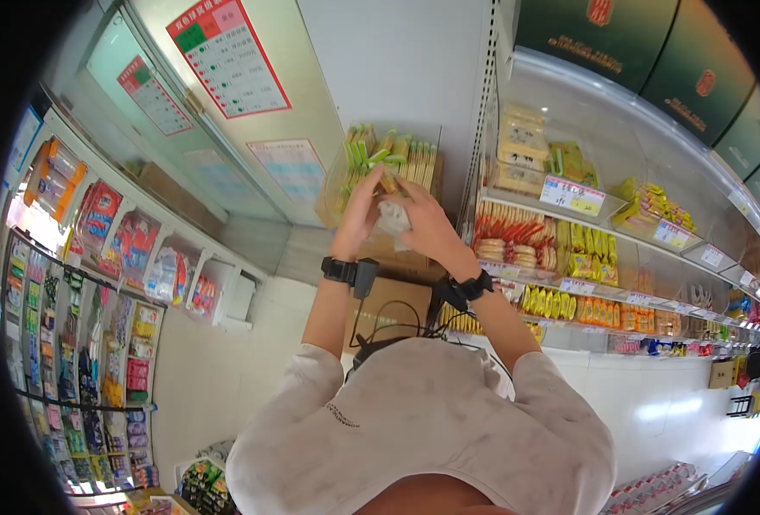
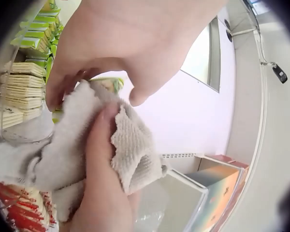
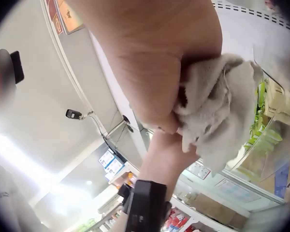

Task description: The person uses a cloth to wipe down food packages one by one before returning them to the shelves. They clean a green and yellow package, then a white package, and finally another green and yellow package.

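Note:
In front of my chest, my two hands meet over a clear bin of green-and-cream snack packets (image 1: 416, 163). A greyish-white cloth (image 1: 392, 218) is bunched in my right hand (image 1: 431, 227), its thumb pressed along the folds in the left wrist view. My left hand (image 1: 358, 215) holds a small snack packet (image 2: 115, 85) with green edges between its thumb and curled fingers. Cloth and packet overlap in the left wrist view, and the cloth hides part of the packet. From the right wrist, the cloth (image 3: 220, 108) spills out beyond the palm.
Tiered shelves of packaged snacks (image 1: 590, 249) with price tags stand close on the right. A cardboard box (image 1: 390, 313) sits low before me, with dark cables near it. At the left are a glass door (image 1: 152, 94) and racks of goods (image 1: 97, 343).

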Demonstrator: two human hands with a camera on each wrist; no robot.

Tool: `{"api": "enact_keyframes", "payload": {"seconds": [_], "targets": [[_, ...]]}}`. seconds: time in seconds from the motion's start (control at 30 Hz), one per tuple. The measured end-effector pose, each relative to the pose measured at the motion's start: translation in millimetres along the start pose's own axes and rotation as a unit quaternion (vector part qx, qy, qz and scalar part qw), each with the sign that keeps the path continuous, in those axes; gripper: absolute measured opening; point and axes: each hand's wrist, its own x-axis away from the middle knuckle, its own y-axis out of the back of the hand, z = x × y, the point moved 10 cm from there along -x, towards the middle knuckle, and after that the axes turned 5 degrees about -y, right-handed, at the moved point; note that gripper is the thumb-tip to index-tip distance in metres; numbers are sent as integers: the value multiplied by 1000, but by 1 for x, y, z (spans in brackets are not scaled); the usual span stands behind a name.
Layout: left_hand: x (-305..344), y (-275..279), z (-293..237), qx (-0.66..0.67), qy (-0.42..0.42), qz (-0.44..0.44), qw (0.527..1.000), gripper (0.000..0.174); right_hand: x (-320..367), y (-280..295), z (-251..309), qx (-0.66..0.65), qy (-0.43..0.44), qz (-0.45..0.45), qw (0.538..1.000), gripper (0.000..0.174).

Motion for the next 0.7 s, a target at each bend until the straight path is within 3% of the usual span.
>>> {"api": "enact_keyframes", "payload": {"seconds": [0.03,0.07,0.17,0.27,0.37,0.4,0.5,0.6,0.63,0.67,0.7], "targets": [[8,-7,-5,-17,-13,23,1000,45,13,-1,13,-1,25,38,999,45],[19,-3,-6,-40,-11,-12,999,45,22,-1,25,-3,56,75,996,47],[42,13,-14,-60,-99,-49,992,45,35,18,16,-293,-64,34,953,48],[64,-8,-10,-60,-78,-54,994,49,52,55,3,-266,-161,-221,924,44],[96,-70,-13,12,-9,-25,1000,58,42,44,56,7,3,-173,985,48],[97,-67,-15,-81,-19,-13,996,60,43,47,56,-49,-5,-193,980,43],[113,-75,-37,-253,-79,42,963,56,41,31,24,-92,-14,-105,990,43],[122,-82,-28,-410,-29,135,902,45,52,17,-30,-132,-135,11,982,49],[122,-81,-36,-374,-61,117,918,42,58,12,-46,-133,-184,37,973,50],[122,-81,-43,-334,-93,102,933,40,62,15,-70,-281,-227,-50,931,55],[121,-82,-53,-330,-140,85,929,38,64,14,-76,-378,-233,-56,894,53]]}}
